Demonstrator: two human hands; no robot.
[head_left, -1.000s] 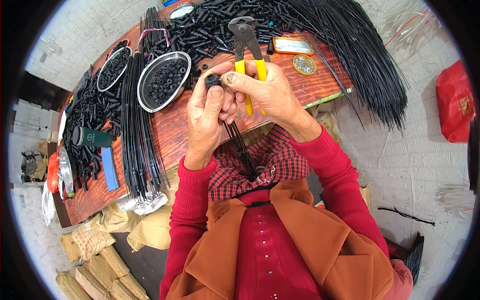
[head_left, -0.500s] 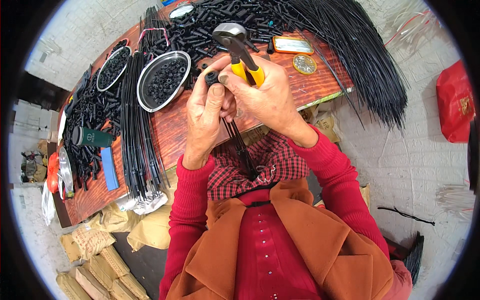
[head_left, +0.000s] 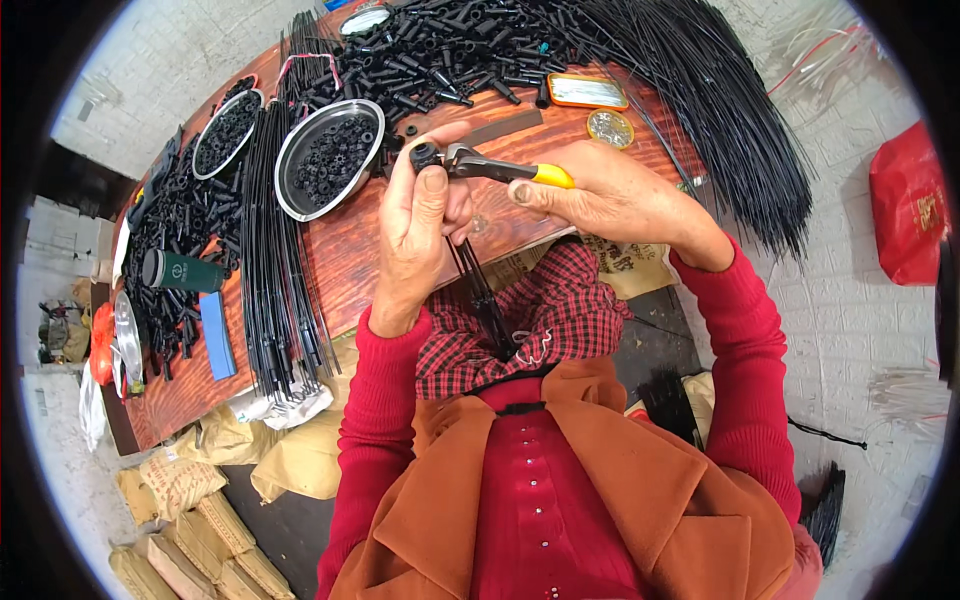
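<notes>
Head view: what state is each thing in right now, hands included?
left hand: pinching a small black part, thin black rods hanging below it
right hand: gripping the yellow-handled pliers
yellow-handled pliers: level, nose closed on the small black part
thin black rods: bunched, upright
large steel bowl: part full of black pieces
green flask: lying on its side

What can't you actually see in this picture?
- Head view: how the pliers grip the black cap; the left hand covers part of it.
- The thin rods below that hand: their top ends are hidden by the palm.
- The right hand hides most of the yellow handles.
</notes>
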